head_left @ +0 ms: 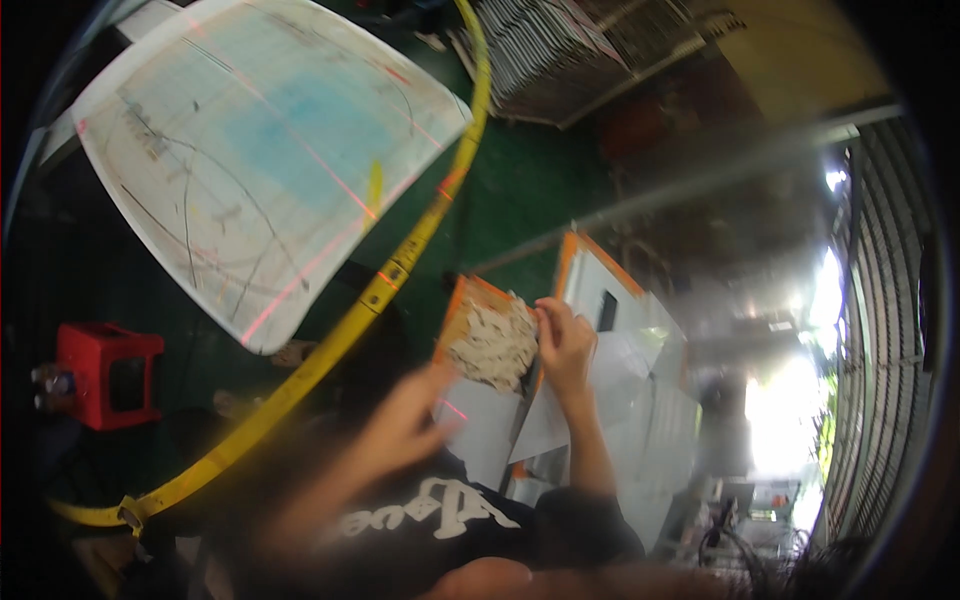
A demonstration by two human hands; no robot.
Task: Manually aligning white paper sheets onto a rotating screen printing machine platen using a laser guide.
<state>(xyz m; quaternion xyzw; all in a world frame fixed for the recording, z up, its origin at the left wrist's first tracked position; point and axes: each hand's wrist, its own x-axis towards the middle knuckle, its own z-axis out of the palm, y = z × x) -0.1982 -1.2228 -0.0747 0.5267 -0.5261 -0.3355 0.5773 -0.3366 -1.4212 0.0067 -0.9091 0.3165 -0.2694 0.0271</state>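
An orange-edged board bears a crumpled layer of cream material. At its right edge, my right hand has its fingertips closed on it. My left hand is motion-blurred near the lower left corner of the board, so its grip is unclear. Beneath both hands lie pale sheets, one crossed by a short red laser line. A larger white panel with orange edging stands just beyond my right hand.
A white board with red laser lines fills the upper left, beside a curved yellow band. A red stool is at left. Stacked slatted racks stand at the back. Grey louvres line the bright right side.
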